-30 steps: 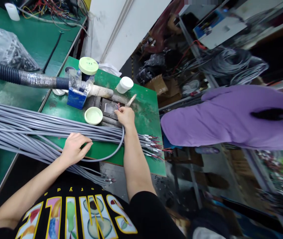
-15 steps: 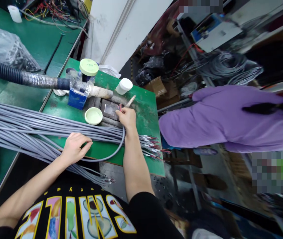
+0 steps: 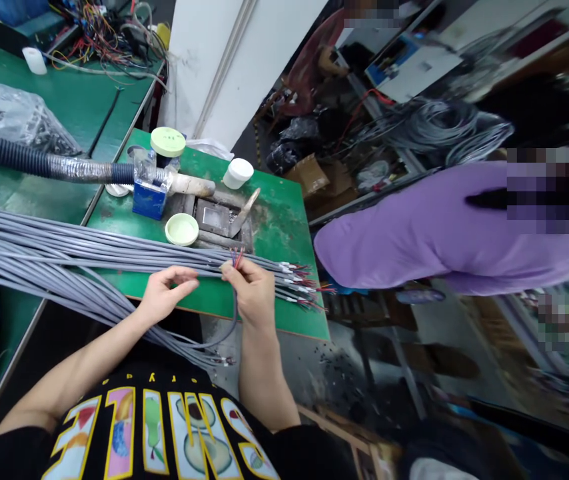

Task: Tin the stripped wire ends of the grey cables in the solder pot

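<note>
Change: the right hand [image 3: 253, 291] has moved off the metal tray and down to the cable ends, raising one end above the bundle.
Grip: its fingers [image 3: 240, 268] are pinched shut on the thin red and blue wires [image 3: 236, 258] of that end; the left hand [image 3: 165, 294] lies partly open at the grey cable bundle [image 3: 89, 248], and I cannot tell whether it holds a cable.
Cables: the bundle crosses the green worktop [image 3: 274, 230], its stripped ends fanning out right of the right hand.
Beyond: metal tray [image 3: 213, 218], scraper [image 3: 244, 212], pale green lid [image 3: 182, 229], white jar [image 3: 238, 173].
Farthest: person in a purple top [image 3: 439, 230].
</note>
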Tool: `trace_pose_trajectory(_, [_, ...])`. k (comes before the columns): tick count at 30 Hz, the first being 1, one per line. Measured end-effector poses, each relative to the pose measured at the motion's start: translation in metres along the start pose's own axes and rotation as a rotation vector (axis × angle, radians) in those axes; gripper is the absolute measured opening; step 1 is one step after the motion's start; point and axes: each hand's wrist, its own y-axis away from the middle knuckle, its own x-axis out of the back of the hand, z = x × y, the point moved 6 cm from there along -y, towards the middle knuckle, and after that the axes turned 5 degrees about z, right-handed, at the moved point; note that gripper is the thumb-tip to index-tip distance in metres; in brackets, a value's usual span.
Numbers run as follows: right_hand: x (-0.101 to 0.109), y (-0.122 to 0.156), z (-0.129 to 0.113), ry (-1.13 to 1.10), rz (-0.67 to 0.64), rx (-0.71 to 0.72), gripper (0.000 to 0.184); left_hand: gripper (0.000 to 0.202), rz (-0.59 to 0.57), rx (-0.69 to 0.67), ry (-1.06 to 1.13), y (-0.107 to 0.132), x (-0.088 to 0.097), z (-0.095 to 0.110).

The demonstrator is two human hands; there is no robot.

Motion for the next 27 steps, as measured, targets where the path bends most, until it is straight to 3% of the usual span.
trace_pose_trajectory(4, [-0.009,0.022,0.005,-0.061,-0.046,-0.033,0.017,0.034,-0.01,0.204,0.386,0.008,-0.032,-0.01])
trace_pose_trajectory(7, [-0.011,0.03,0.003,-0.097,-0.072,-0.039,0.019,0.028,0.046,0.209,0.466,0.012,-0.041,-0.007])
trace_pose_trajectory(10, [-0.013,0.033,-0.001,-0.137,-0.125,-0.035,0.014,0.026,0.078,0.152,0.428,0.012,-0.038,0.001])
trace_pose_trajectory(12, [-0.015,0.037,-0.002,-0.164,-0.184,-0.044,0.012,0.027,0.119,0.07,0.361,0.01,-0.029,0.009])
trace_pose_trajectory(14, [-0.016,0.041,0.001,-0.204,-0.221,-0.07,0.021,0.024,0.139,-0.103,0.209,0.011,-0.02,0.024])
trace_pose_trajectory(17, [-0.014,0.046,0.008,-0.296,-0.194,-0.127,0.034,0.023,0.052,-0.397,-0.065,0.018,-0.021,0.044])
trace_pose_trajectory(19, [-0.013,0.048,0.01,-0.357,-0.168,-0.16,0.04,0.024,0.033,-0.435,-0.097,0.021,-0.023,0.045])
trace_pose_trajectory(21, [-0.014,0.05,0.01,-0.403,-0.153,-0.174,0.044,0.025,0.071,-0.32,0.016,0.019,-0.023,0.035])
trace_pose_trajectory(23, [-0.017,0.051,0.009,-0.425,-0.147,-0.18,0.046,0.035,0.049,-0.121,0.182,0.015,-0.027,0.019])
trace_pose_trajectory(27, [-0.019,0.053,0.01,-0.413,-0.179,-0.22,0.047,0.045,-0.199,0.253,0.409,0.019,-0.047,-0.006])
